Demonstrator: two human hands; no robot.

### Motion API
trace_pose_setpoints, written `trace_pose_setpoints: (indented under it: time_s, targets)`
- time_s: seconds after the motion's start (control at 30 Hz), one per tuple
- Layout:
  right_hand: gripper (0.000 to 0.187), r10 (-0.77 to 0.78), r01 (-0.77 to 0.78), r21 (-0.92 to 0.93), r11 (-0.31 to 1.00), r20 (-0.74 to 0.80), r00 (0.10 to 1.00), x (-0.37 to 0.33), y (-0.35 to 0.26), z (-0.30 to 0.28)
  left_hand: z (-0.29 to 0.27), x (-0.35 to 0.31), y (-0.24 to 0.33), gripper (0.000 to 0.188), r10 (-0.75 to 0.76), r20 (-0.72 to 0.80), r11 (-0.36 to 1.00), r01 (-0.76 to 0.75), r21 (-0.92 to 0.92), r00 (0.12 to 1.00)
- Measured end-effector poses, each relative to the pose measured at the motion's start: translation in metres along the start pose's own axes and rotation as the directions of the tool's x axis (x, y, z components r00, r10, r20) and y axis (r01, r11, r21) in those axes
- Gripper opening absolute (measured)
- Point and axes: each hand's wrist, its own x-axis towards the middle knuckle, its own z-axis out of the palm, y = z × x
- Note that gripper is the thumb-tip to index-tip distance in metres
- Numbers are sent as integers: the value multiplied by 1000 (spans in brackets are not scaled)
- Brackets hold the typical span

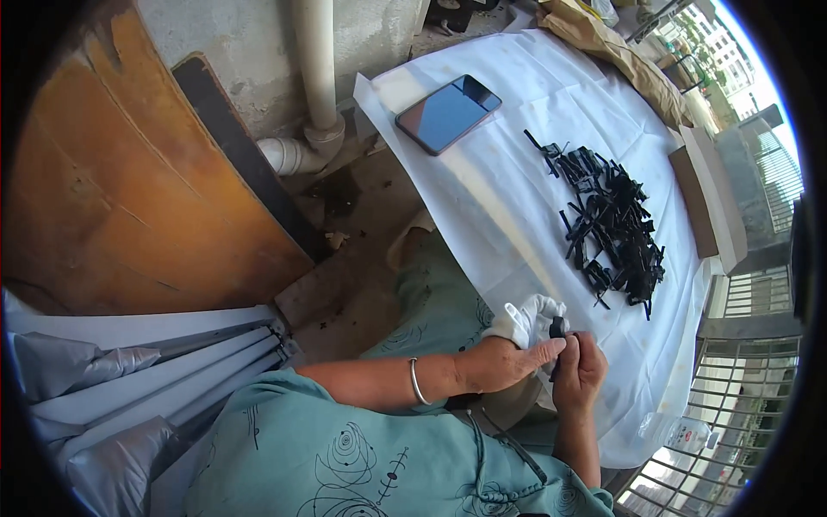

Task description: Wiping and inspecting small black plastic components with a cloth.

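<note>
At the near edge of the white-covered table, my two hands meet around a small black piece (557, 327), perhaps plastic; its exact kind is too small to make out. My left hand (510, 355), with a white glove (525, 320) over its fingers and the thumb bare, is closed on the piece. My right hand (581, 370) is bare, and its fingers pinch the lower part of the same piece, hiding some of it. Beyond the hands lies a loose heap of thin black pieces (612, 220) on the white cloth (517, 198).
A phone (448, 114) lies flat at the table's far left. Along the right edge stands an open cardboard box (708, 198), with a clear plastic bottle (678, 432) nearer me. Brown wooden board (129, 172), a pipe (317, 69) and wrapped long strips (172, 370) are at left.
</note>
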Motion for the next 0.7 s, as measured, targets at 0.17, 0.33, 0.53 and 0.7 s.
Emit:
trace_pose_setpoints:
  time_s: [0.17,0.33,0.53,0.7]
  targets:
    - [15,-92,93,-42,995,27,995,11,-13,11,-11,5,0,27,108,-45,994,-108,6,993]
    - [22,-423,468,-159,869,249,871,9,-31,-3,-26,10,-1,37,282,-186,930,-221,293,941]
    - [16,-253,234,-174,956,-95,963,6,-24,18,-31,5,4,31,194,83,885,-211,415,977]
    - [21,214,-239,322,916,111,970,24,-11,13,-30,0,13,32,201,167,964,-225,142,965]
